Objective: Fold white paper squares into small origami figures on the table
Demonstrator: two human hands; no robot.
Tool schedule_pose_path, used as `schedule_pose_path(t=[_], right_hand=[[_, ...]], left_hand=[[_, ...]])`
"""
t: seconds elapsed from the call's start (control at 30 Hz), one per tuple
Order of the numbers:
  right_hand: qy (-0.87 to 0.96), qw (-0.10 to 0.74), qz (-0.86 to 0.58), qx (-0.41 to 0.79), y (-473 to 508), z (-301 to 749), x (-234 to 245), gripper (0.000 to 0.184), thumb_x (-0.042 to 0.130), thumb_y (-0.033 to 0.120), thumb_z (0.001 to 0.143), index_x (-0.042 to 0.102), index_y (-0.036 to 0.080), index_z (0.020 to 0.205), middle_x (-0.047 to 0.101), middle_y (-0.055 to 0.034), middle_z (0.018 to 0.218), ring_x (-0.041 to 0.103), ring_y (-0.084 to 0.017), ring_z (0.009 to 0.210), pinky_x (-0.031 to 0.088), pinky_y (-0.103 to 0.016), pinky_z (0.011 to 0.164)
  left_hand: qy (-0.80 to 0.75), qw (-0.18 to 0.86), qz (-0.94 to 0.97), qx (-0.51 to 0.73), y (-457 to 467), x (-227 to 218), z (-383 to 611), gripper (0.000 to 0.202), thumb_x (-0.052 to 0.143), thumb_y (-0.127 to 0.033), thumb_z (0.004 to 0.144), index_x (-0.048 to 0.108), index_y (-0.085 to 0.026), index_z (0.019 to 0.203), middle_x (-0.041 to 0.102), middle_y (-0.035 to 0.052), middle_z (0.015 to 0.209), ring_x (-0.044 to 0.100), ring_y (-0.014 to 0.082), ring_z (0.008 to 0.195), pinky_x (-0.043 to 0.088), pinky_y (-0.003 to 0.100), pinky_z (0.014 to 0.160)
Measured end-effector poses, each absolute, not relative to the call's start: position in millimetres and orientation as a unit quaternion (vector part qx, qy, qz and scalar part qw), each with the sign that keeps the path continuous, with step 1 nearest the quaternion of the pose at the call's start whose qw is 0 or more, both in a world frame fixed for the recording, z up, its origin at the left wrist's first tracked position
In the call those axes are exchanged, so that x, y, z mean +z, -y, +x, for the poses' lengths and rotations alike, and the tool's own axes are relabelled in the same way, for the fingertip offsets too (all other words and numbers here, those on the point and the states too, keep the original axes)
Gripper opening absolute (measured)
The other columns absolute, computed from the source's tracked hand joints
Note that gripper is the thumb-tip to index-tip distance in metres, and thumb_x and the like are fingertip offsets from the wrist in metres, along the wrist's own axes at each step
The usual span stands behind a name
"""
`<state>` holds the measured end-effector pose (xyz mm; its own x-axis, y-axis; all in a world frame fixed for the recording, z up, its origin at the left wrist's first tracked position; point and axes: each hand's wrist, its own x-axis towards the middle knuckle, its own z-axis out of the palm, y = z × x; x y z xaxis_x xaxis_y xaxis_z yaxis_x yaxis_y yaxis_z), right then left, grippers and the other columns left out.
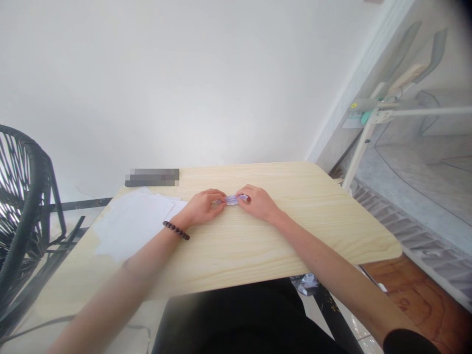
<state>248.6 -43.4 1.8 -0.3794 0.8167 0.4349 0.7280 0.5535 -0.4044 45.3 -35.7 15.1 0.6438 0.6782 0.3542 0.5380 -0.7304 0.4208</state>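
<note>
A small folded piece of white paper (232,199) is stretched between my two hands, just over the middle of the table. My left hand (206,206), below a dark beaded bracelet (176,230), pinches its left end. At the right end, the fingers of my right hand (258,202) are closed on the same paper. My fingers hide both ends of it, so the exact fold cannot be made out. Loose white sheets (138,223) lie spread on the table left of my left hand.
The light wooden table (313,236) stands against a white wall. A blurred-out dark object (153,177) lies at its back left edge. A black woven chair (27,196) is at the left, and a white metal frame (363,142) rises beyond the right edge.
</note>
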Motion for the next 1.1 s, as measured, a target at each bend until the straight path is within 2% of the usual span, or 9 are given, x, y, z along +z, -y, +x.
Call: schedule_pose_path(t=[0.33, 0.5, 0.67, 1.1], right_hand=[[0.832, 0.291, -0.46, 0.108, 43, 252, 3, 0.024, 0.051, 0.014, 0.068, 0.055, 0.018, 0.091, 0.058, -0.0019, 0.083, 0.051, -0.011, 0.067, 0.038, -0.023, 0.066], [0.835, 0.296, -0.454, 0.096, 40, 253, 0, 0.022, 0.045, 0.006, 0.069, 0.058, 0.018, 0.081, 0.058, -0.0021, 0.082, 0.051, -0.011, 0.069, 0.037, -0.022, 0.067], [0.844, 0.287, -0.443, 0.091, 40, 253, 0, 0.021, 0.046, 0.006, 0.068, 0.06, 0.018, 0.078, 0.057, -0.0022, 0.083, 0.052, -0.011, 0.069, 0.038, -0.022, 0.067], [0.858, 0.279, -0.426, 0.074, 41, 253, 0, 0.021, 0.045, 0.007, 0.07, 0.059, 0.02, 0.078, 0.059, -0.0012, 0.084, 0.052, -0.013, 0.078, 0.037, -0.024, 0.072]], left_hand=[[-0.397, 0.128, 0.872, 0.257, 31, 10, 43, 0.021, 0.046, -0.024, 0.073, 0.059, -0.019, 0.089, 0.062, 0.0023, 0.088, 0.055, 0.0141, 0.072, 0.043, 0.025, 0.067], [-0.393, 0.125, 0.872, 0.264, 28, 7, 42, 0.022, 0.043, -0.018, 0.072, 0.06, -0.019, 0.085, 0.061, 0.003, 0.089, 0.054, 0.0128, 0.069, 0.043, 0.024, 0.067], [-0.388, 0.129, 0.871, 0.272, 27, 4, 41, 0.023, 0.043, -0.017, 0.072, 0.062, -0.019, 0.084, 0.061, 0.0031, 0.092, 0.055, 0.0133, 0.072, 0.044, 0.025, 0.069], [-0.374, 0.129, 0.877, 0.272, 29, 8, 42, 0.023, 0.042, -0.03, 0.08, 0.063, -0.02, 0.085, 0.062, 0.0026, 0.088, 0.055, 0.0128, 0.071, 0.042, 0.023, 0.066]])
